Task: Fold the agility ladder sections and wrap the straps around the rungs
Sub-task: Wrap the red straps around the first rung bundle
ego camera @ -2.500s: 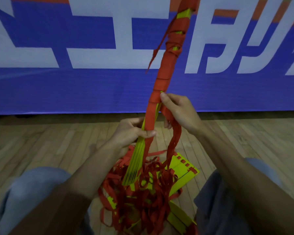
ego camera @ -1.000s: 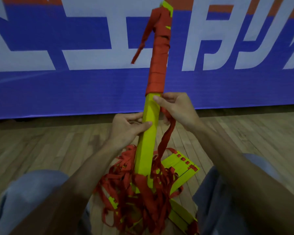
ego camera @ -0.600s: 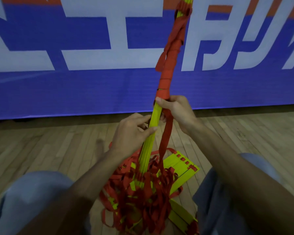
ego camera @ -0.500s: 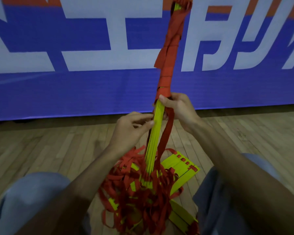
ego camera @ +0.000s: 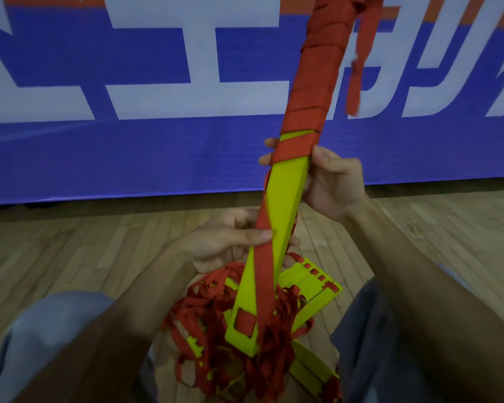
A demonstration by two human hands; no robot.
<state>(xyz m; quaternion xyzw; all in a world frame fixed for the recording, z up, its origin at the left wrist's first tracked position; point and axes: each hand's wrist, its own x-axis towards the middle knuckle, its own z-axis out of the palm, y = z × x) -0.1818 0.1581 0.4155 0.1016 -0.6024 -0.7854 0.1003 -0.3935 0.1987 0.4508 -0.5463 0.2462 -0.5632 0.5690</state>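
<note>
A stack of yellow ladder rungs (ego camera: pixel 285 187) stands nearly upright between my knees, leaning right at the top. Red strap (ego camera: pixel 314 74) is wound tightly round its upper half; one loose red tail (ego camera: pixel 361 53) hangs at the upper right. My right hand (ego camera: pixel 335 181) grips the stack just below the wound part, fingers curled behind it. My left hand (ego camera: pixel 230 239) holds the stack lower down, thumb pressing a red strap (ego camera: pixel 264 257) that runs diagonally down the yellow face. A tangle of red straps (ego camera: pixel 216 309) lies at the foot.
More yellow rungs (ego camera: pixel 312 289) lie flat on the wooden floor (ego camera: pixel 70 251) under the tangle. A blue banner with white lettering (ego camera: pixel 128 82) stands along the wall ahead. My knees (ego camera: pixel 50 330) flank the pile on both sides.
The stack has turned from edge-on to its broad yellow face towards me. A further strap turn sits by my right hand, and a strap now crosses the face under my left thumb.
</note>
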